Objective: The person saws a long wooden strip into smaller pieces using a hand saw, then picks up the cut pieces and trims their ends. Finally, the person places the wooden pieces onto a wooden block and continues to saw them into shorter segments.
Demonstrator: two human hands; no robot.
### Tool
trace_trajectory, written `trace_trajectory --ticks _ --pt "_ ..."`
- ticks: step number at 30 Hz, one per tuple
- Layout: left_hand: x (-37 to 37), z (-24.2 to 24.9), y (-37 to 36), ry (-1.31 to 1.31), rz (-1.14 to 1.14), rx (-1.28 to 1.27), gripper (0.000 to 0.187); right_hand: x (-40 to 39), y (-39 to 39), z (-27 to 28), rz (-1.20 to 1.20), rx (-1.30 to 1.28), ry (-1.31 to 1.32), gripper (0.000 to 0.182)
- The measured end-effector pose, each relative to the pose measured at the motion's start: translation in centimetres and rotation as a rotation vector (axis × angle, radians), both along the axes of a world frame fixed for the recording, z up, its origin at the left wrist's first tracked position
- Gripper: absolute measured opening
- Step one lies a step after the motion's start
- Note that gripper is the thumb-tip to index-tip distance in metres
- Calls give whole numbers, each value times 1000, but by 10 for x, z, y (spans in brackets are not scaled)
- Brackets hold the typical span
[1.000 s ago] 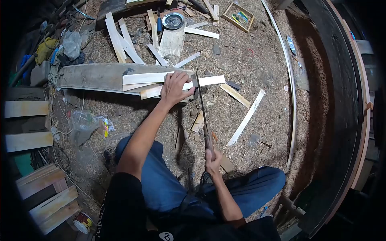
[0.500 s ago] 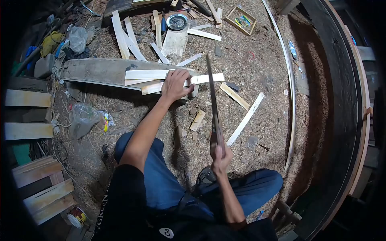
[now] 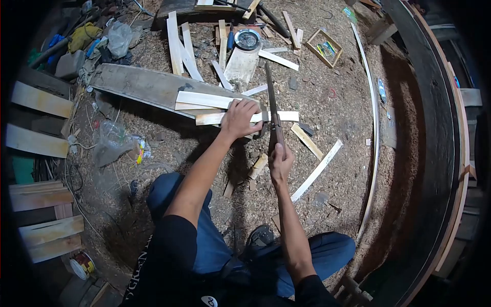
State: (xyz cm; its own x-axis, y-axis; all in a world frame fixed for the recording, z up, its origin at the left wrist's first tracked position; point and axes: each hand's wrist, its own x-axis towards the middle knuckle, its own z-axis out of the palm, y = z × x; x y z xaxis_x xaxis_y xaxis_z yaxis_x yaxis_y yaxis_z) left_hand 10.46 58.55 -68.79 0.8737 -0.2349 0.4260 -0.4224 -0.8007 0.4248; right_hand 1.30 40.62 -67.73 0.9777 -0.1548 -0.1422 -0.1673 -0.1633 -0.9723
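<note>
My left hand (image 3: pixel 239 119) presses a pale wooden strip (image 3: pixel 209 119) onto the end of a long grey board (image 3: pixel 138 87), its fingers curled over the wood. Another pale strip (image 3: pixel 204 99) lies on the board just beyond that hand. My right hand (image 3: pixel 281 161) is wrapped round the handle of a handsaw (image 3: pixel 272 100), whose blade points away from me. The blade crosses the held strip near its right part, just right of my left hand; whether its teeth touch the wood I cannot tell.
Loose strips (image 3: pixel 317 170) lie on the shavings-covered ground. Beyond the board are a round metal dish (image 3: pixel 247 39) and a small wooden tray (image 3: pixel 335 60). A plastic bag (image 3: pixel 110 140) lies at left. A long curved strip (image 3: pixel 376 128) and a dark curved beam (image 3: pixel 434 128) run along the right.
My right hand and the saw have moved forward, away from my body, along the held strip's edge. The whole view has shifted a little. My left hand still holds the strip.
</note>
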Motion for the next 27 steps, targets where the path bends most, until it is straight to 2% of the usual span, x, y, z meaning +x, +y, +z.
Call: trace_trajectory --ticks 2,6,11,13,17,21,23,25,27 --pt "2 -2 -1 -18 5 10 29 -2 0 2 2 97 10 47" --pt "0 2 0 66 13 25 30 -11 6 5 3 83 12 45" --pt "2 -2 0 14 1 -22 30 -12 4 -9 -24 -17 -8 46" --pt "1 -1 0 23 -3 -30 30 -15 5 -8 17 -189 -27 46" --pt "-2 -7 -1 41 16 -25 30 -23 3 -8 37 -73 -49 42" --pt "-1 -4 0 62 24 -30 28 -105 -18 -16 43 -134 40 45" --pt "-3 -1 -2 63 12 -46 28 -136 -32 1 35 -151 37 45" --pt "-5 -6 -2 36 15 4 28 -135 -32 39 -9 -152 167 46" --pt "0 -3 -1 41 -9 10 31 -127 -30 63 -24 -140 22 49"
